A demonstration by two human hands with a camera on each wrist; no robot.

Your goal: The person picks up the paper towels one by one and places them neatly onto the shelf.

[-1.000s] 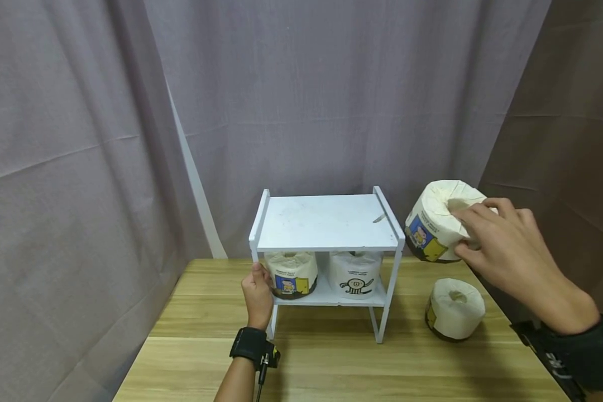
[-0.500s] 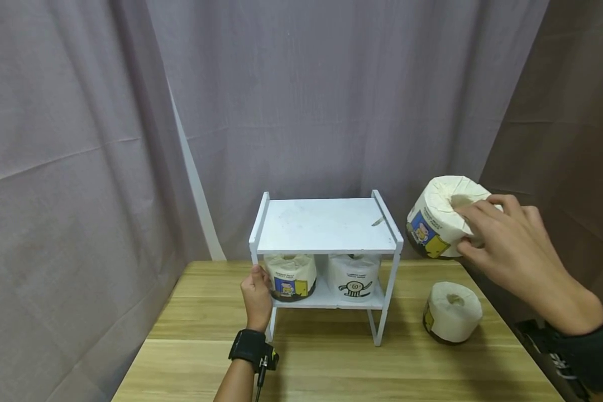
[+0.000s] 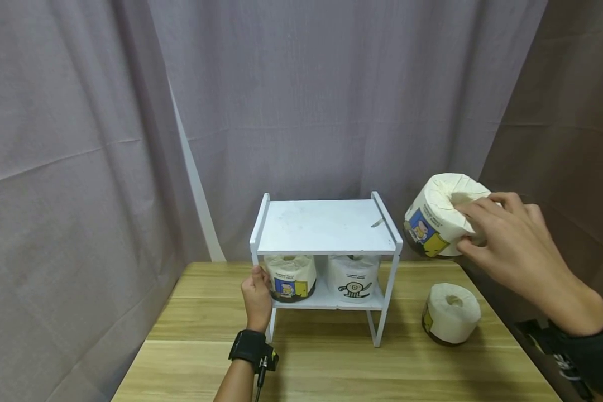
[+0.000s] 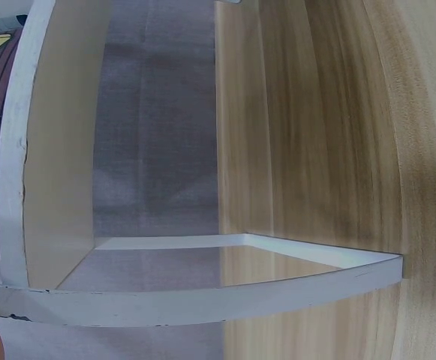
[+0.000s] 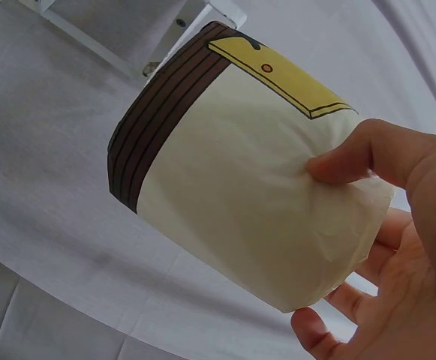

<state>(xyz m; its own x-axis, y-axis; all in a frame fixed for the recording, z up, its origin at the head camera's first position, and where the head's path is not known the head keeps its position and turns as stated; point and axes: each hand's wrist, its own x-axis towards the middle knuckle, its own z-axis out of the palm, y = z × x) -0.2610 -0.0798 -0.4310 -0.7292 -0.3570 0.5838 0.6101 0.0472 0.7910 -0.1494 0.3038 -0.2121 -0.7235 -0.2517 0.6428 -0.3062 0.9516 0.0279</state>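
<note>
My right hand (image 3: 512, 240) pinches a wrapped toilet paper roll (image 3: 434, 220) by its side, thumb on the wrapper and fingers at the core end. The roll is tilted, in the air to the right of the white two-tier shelf rack (image 3: 326, 226). In the right wrist view the thumb (image 5: 341, 161) presses into the cream paper (image 5: 233, 180). My left hand (image 3: 257, 298) grips the rack's left front post, thumb pointing up. On the lower tier stand a roll with a blue and yellow print (image 3: 290, 279) and a white roll with a line drawing (image 3: 354, 279).
Another toilet paper roll (image 3: 451, 314) stands on the wooden table (image 3: 331, 374), right of the rack and below the held one. Grey curtains (image 3: 321, 100) hang behind and at the sides. Under the lower tier, the rack's leg frame (image 4: 323, 285) meets the tabletop.
The held roll has risen slightly with my right hand, staying beside the rack. My left hand keeps its place on the post. The head view has shifted a little.
</note>
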